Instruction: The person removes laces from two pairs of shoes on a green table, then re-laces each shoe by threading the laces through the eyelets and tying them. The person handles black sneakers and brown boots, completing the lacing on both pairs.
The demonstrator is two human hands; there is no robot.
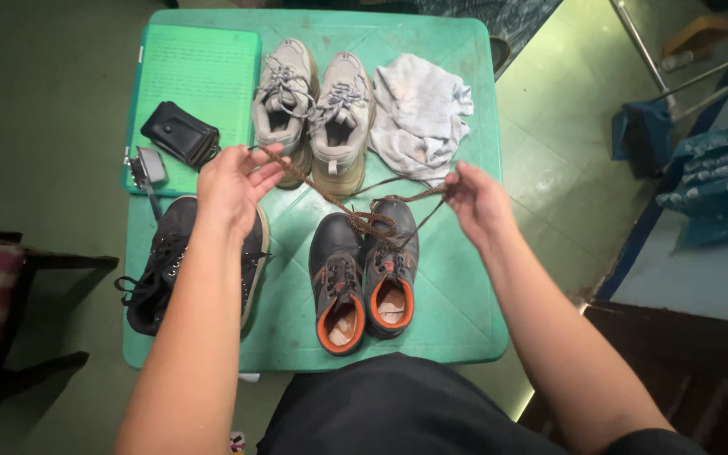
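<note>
My left hand (231, 184) and my right hand (477, 200) each grip an end of a brown shoelace (343, 205), stretched between them above the table. The lace sags over a pair of dark boots with orange lining (366, 278) standing near the front edge of the green plastic table (452, 303). A pair of grey sneakers (313, 114) stands just beyond the lace. A black high-top shoe (162, 274) lies under my left forearm.
A crumpled white cloth (421, 114) lies at the back right of the table. At back left, a green board (200, 76) carries a black pouch (180, 133) and a small grey device (148, 167). A chair (10, 295) stands left; blue furniture (718, 168) right.
</note>
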